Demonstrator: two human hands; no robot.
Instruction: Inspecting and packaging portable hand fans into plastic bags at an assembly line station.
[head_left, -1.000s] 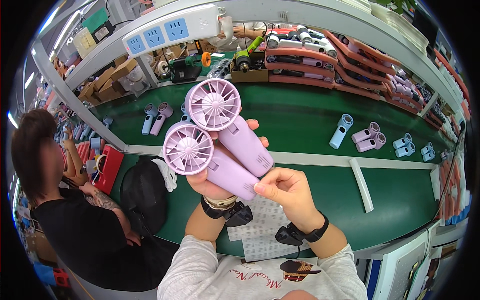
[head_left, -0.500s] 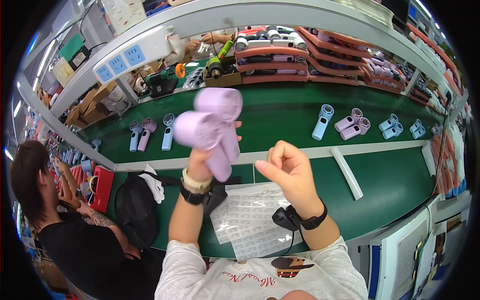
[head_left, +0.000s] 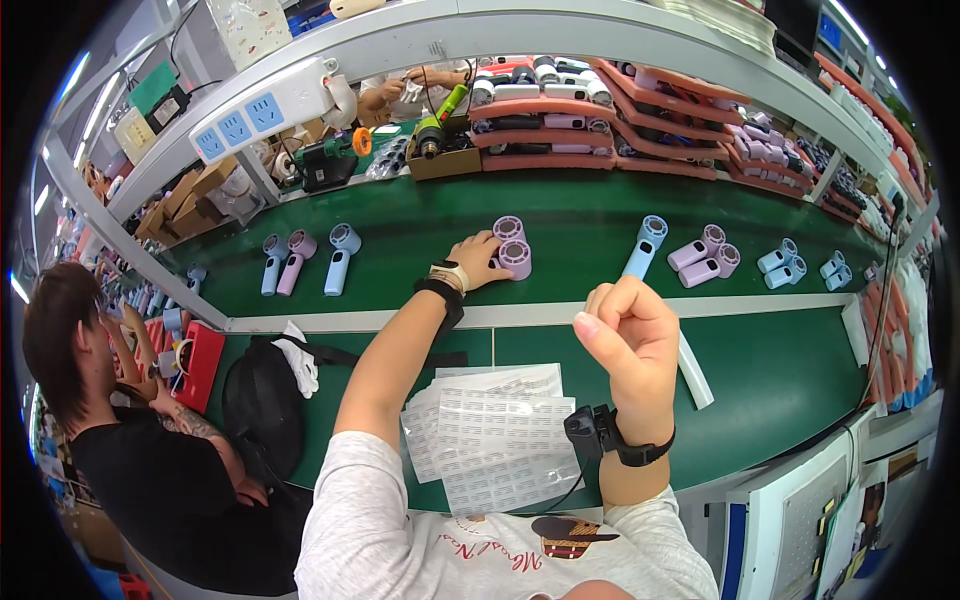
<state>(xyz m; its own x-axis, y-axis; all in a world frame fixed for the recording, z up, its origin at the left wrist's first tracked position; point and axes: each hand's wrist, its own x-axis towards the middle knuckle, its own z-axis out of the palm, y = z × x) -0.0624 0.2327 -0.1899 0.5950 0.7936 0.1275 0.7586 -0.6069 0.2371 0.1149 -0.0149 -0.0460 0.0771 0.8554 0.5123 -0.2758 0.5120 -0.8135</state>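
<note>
Two pale purple handheld fans [head_left: 512,246] are lying side by side on the green conveyor belt [head_left: 560,215], round heads facing up, and the left hand [head_left: 478,260] is resting on them from the near side, fingers curled over their handles. The right hand [head_left: 628,335] is hovering well back from the fans, above the white belt edge [head_left: 760,306], loosely fisted and holding nothing I can see. Sheets of small labels [head_left: 495,435] are lying below it

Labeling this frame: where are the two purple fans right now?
Head view, upper centre: the two purple fans lie on the green belt under the left hand, left of the blue fan.
</note>
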